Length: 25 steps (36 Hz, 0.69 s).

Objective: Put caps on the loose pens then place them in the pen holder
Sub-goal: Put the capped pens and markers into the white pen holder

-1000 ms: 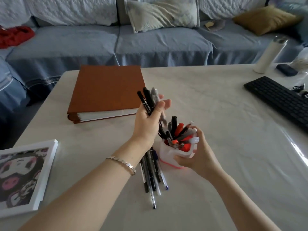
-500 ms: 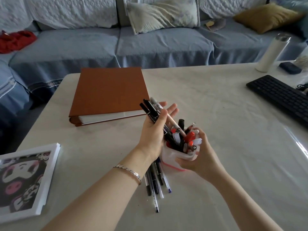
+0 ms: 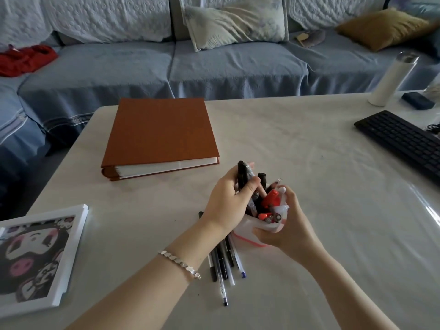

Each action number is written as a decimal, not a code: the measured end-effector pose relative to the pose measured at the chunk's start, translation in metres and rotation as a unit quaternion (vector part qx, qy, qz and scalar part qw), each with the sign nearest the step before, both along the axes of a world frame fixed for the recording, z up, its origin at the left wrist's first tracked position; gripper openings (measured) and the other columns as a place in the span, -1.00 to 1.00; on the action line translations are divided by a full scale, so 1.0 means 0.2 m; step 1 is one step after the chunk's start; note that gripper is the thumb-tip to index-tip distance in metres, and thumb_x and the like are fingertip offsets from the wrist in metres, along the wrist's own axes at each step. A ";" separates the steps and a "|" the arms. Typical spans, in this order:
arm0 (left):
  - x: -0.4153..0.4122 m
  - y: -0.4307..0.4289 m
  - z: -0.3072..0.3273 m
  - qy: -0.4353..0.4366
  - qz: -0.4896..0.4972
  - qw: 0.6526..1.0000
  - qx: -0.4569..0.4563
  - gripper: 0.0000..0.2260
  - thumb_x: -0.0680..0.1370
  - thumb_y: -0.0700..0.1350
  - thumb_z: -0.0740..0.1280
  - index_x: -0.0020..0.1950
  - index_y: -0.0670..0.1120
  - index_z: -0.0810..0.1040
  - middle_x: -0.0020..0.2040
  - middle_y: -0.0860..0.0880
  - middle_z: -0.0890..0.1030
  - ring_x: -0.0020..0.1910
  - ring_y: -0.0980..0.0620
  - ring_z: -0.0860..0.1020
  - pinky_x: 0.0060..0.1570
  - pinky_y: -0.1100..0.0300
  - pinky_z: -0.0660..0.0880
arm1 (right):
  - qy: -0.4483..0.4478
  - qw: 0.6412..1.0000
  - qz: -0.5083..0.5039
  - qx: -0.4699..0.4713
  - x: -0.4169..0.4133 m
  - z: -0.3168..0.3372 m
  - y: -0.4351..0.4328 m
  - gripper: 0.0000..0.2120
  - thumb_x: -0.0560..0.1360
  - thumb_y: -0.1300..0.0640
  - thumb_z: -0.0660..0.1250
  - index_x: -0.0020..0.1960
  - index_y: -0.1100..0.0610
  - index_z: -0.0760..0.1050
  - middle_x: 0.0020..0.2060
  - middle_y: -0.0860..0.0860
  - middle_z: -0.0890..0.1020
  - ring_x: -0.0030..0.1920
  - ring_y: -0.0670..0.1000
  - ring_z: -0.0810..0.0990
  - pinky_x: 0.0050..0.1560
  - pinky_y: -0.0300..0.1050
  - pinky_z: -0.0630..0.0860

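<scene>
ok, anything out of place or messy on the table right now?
Yes: loose pens lie on the table beside the pen holder, not yet put away. The holder is crammed, pens leaning every way; the left hand grips black pens at its mouth, the right hand holds it.

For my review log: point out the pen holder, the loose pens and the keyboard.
pen holder (image 3: 245, 231), head view, white side wall.
loose pens (image 3: 222, 261), head view, a black barrel.
keyboard (image 3: 400, 144), head view, key rows.
</scene>
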<state>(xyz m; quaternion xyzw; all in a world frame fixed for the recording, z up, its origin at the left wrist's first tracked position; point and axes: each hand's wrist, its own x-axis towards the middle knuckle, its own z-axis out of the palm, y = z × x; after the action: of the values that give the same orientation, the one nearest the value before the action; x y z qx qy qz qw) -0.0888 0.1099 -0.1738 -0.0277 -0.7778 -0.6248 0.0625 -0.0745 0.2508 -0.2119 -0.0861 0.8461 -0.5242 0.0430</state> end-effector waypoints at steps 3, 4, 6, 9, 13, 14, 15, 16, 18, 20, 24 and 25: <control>0.02 -0.01 0.01 0.040 0.023 0.997 -0.055 -0.87 0.52 -0.12 0.30 0.04 0.06 0.48 -0.19 0.35 0.58 -0.04 0.30 0.54 -0.02 0.47 0.42 | -0.005 1.000 -0.001 -0.003 0.00 0.00 0.00 -0.34 0.25 0.34 0.47 0.11 -0.06 0.16 -0.13 -0.01 0.51 -0.21 0.08 0.53 -0.27 -0.42 0.40; 0.03 -0.02 0.01 0.063 0.039 0.994 -0.083 -0.87 0.51 -0.12 0.31 0.04 0.05 0.49 -0.23 0.34 0.57 -0.10 0.28 0.55 -0.10 0.49 0.42 | -0.013 1.000 -0.001 -0.008 0.00 0.00 0.00 -0.33 0.24 0.33 0.48 0.09 -0.11 0.17 -0.11 -0.04 0.51 -0.22 0.02 0.52 -0.27 -0.45 0.41; 0.03 -0.03 0.01 0.114 0.074 0.982 -0.132 -0.78 0.50 -0.12 0.33 0.14 -0.02 0.50 -0.21 0.28 0.52 -0.16 0.26 0.52 -0.16 0.48 0.42 | -0.018 1.000 0.000 -0.014 0.00 -0.01 0.01 -0.32 0.23 0.30 0.51 0.06 -0.20 0.18 -0.08 -0.10 0.51 -0.20 -0.04 0.53 -0.26 -0.43 0.44; 0.04 -0.05 0.00 0.175 0.095 0.963 -0.181 -0.69 0.49 -0.17 0.34 0.23 -0.07 0.48 -0.26 0.15 0.55 -0.30 0.33 0.48 -0.25 0.54 0.38 | -0.022 1.000 -0.001 -0.011 -0.01 -0.02 0.01 -0.29 0.22 0.28 0.52 0.05 -0.26 0.17 -0.08 -0.18 0.50 -0.17 -0.07 0.53 -0.22 -0.36 0.45; 0.05 -0.05 -0.02 0.182 0.079 0.959 -0.203 -0.69 0.50 -0.17 0.28 0.25 -0.15 0.49 -0.11 0.03 0.62 -0.11 0.23 0.50 -0.14 0.59 0.38 | -0.017 1.000 0.005 -0.018 -0.01 -0.04 0.01 -0.25 0.21 0.29 0.52 0.12 -0.21 0.16 0.01 -0.07 0.52 -0.09 -0.07 0.55 -0.11 -0.31 0.46; 0.06 -0.05 -0.03 0.166 0.071 0.965 -0.191 -0.69 0.52 -0.16 0.26 0.26 -0.14 0.47 -0.07 0.07 0.59 -0.07 0.22 0.51 -0.12 0.59 0.37 | -0.016 1.000 0.005 -0.019 -0.01 -0.04 0.01 -0.25 0.21 0.29 0.52 0.12 -0.21 0.16 0.02 -0.06 0.53 -0.08 -0.05 0.56 -0.08 -0.25 0.46; 0.06 -0.05 -0.04 0.138 0.059 0.973 -0.172 -0.70 0.55 -0.15 0.22 0.28 -0.13 0.46 -0.03 0.11 0.56 -0.01 0.22 0.50 -0.09 0.59 0.36 | -0.015 1.000 0.005 -0.021 -0.01 -0.05 0.01 -0.25 0.20 0.29 0.52 0.11 -0.23 0.17 0.02 -0.06 0.54 -0.08 -0.03 0.56 -0.06 -0.21 0.47; 0.07 -0.05 -0.04 0.104 0.041 0.982 -0.150 -0.71 0.57 -0.13 0.19 0.28 -0.10 0.45 0.01 0.14 0.54 0.05 0.26 0.49 -0.06 0.57 0.35 | -0.014 1.000 0.006 -0.025 -0.01 -0.05 0.01 -0.24 0.19 0.28 0.52 0.10 -0.25 0.17 0.03 -0.07 0.54 -0.06 -0.02 0.57 -0.05 -0.19 0.48; 0.09 -0.05 -0.07 0.051 0.002 0.993 -0.105 -0.73 0.59 -0.12 0.14 0.26 -0.05 0.47 0.07 0.24 0.51 0.07 0.42 0.44 0.02 0.55 0.31 | -0.015 0.999 0.010 -0.034 -0.01 -0.05 0.01 -0.23 0.19 0.27 0.52 0.09 -0.29 0.16 0.04 -0.12 0.54 -0.04 -0.04 0.57 -0.08 -0.25 0.48; 0.10 -0.06 -0.08 0.025 -0.012 0.997 -0.075 -0.74 0.59 -0.13 0.12 0.26 -0.01 0.45 0.08 0.35 0.44 0.09 0.54 0.37 0.08 0.60 0.25 | -0.017 0.999 0.014 -0.043 -0.01 -0.05 0.01 -0.24 0.20 0.29 0.52 0.08 -0.28 0.17 0.04 -0.19 0.52 -0.05 -0.09 0.56 -0.16 -0.34 0.49; 0.10 -0.07 -0.09 0.033 0.031 0.996 -0.079 -0.78 0.56 -0.14 0.22 0.16 -0.08 0.55 0.03 0.23 0.55 0.06 0.36 0.48 0.04 0.56 0.33 | -0.022 0.998 0.012 -0.051 -0.02 -0.04 0.01 -0.27 0.21 0.30 0.51 0.08 -0.27 0.18 0.03 -0.18 0.51 -0.07 -0.14 0.55 -0.18 -0.36 0.47; 0.10 -0.08 -0.09 0.034 0.054 0.995 -0.077 -0.83 0.53 -0.15 0.26 0.06 -0.08 0.60 -0.07 0.19 0.60 -0.03 0.31 0.54 -0.01 0.52 0.39 | -0.022 0.998 0.012 -0.051 -0.02 -0.04 0.01 -0.26 0.22 0.29 0.50 0.08 -0.28 0.17 0.02 -0.17 0.51 -0.08 -0.14 0.54 -0.17 -0.35 0.46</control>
<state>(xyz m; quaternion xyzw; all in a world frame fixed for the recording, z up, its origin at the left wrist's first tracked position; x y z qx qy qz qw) -0.0696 0.0940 -0.1919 -0.0121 -0.8213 -0.5575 0.1204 -0.0776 0.2529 -0.2204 -0.0861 0.8162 -0.5678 0.0636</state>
